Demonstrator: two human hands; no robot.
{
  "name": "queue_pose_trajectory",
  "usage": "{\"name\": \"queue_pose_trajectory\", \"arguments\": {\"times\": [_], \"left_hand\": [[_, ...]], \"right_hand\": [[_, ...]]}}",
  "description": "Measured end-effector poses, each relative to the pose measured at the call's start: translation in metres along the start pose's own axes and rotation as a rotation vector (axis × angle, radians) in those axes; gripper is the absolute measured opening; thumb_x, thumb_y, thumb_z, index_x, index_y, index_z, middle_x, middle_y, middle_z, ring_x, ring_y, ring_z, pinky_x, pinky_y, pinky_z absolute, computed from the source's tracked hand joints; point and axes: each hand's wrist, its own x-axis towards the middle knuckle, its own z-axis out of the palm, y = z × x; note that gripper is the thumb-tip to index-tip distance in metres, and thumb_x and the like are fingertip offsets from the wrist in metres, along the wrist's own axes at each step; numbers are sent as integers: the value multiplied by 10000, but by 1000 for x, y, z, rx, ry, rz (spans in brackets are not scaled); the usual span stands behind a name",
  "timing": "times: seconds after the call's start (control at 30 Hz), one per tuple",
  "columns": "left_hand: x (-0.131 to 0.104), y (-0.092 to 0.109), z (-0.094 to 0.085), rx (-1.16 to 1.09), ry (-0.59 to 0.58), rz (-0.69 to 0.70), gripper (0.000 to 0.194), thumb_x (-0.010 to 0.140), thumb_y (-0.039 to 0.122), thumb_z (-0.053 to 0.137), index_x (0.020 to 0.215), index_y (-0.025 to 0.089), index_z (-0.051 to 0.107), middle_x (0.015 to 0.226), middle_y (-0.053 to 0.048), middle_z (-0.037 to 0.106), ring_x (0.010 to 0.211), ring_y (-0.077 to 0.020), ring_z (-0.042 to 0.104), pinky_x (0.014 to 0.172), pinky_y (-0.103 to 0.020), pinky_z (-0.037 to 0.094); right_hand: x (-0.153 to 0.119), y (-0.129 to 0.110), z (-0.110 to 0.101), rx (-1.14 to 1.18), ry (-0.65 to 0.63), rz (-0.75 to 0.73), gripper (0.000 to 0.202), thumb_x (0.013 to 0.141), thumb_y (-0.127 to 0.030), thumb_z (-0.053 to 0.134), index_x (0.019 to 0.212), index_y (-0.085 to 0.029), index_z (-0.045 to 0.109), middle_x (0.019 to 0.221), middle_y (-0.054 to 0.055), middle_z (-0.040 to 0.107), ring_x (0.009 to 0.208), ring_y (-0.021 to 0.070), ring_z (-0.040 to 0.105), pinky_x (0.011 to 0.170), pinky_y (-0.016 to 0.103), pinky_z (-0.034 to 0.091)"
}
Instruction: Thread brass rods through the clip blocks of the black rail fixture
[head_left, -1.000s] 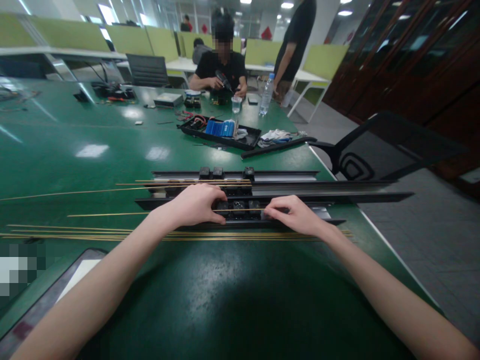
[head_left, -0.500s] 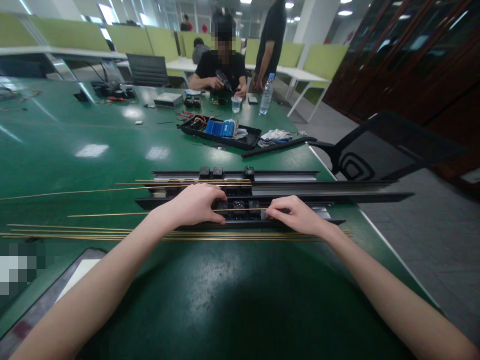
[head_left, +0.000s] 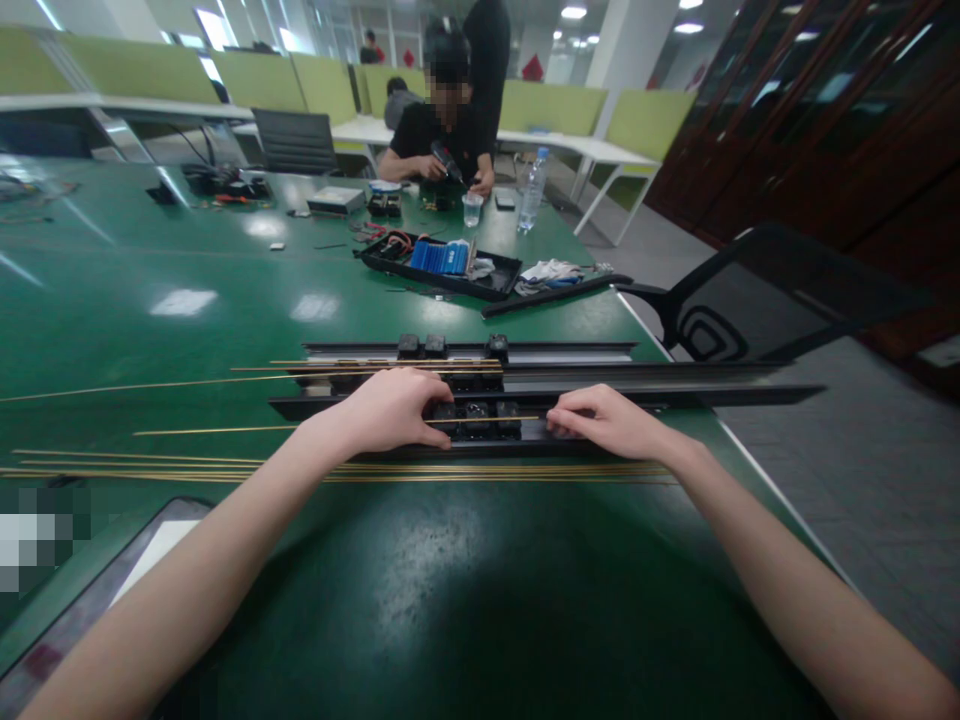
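My left hand (head_left: 394, 408) curls its thumb and fingers around the left end of a row of black blocks (head_left: 478, 420), which sit in the nearest black rail (head_left: 487, 450). A thin brass-coloured rod (head_left: 217, 431) passes under that hand and over the blocks, and its right end sticks out past them. Just right of this end is my right hand (head_left: 600, 420), its fingers curled together and apart from the rod. Nothing shows between its fingertips.
Several more thin rods (head_left: 420, 479) lie along the near side of the rail. Behind it are further black rails (head_left: 675, 372) with blocks and rods. Farther back are a black tray (head_left: 386, 262), gloves (head_left: 551, 273), a bottle (head_left: 532, 190) and a person holding a power tool (head_left: 446, 160).
My right hand has let go of the rod's right end and moved slightly right. My left hand has stayed in place. In the background, a standing person has moved left behind the seated one.
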Motion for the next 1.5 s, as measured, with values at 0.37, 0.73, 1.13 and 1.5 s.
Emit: {"name": "queue_pose_trajectory", "arguments": {"times": [0.37, 0.73, 1.13, 1.5], "left_hand": [[-1, 0, 0, 1, 10, 8, 546, 745, 594, 711, 1140, 216, 708, 1089, -50, 746, 969, -258, 688, 771, -315, 504], [-2, 5, 1, 32, 6, -16, 511, 750, 543, 716, 1143, 216, 703, 1128, -51, 736, 1020, -266, 686, 836, -331, 517], [-6, 15, 7, 96, 39, -14, 466, 774, 533, 671, 1122, 223, 691, 1109, -55, 715, 972, -261, 693, 751, -327, 523], [-3, 11, 11, 76, 55, 14, 522, 755, 592, 710, 1128, 229, 691, 1089, -39, 718, 979, -263, 693, 746, -326, 518]], "right_hand": [[2, -6, 3, -80, 113, -18, 362, 972, -441, 521, 828, -194, 744, 761, 35, 739, 702, 185, 666, 656, 290, 474], [11, -32, 34, -260, 261, -70, 366, 997, -460, 494, 873, -215, 735, 835, 36, 746, 745, 188, 647, 656, 289, 401], [15, -40, 39, -277, 269, -48, 356, 961, -471, 564, 773, -205, 708, 732, 29, 705, 650, 169, 596, 602, 287, 367], [15, -37, 40, -233, 279, -48, 345, 946, -476, 590, 772, -207, 716, 735, 28, 710, 643, 166, 596, 607, 284, 380]]}}
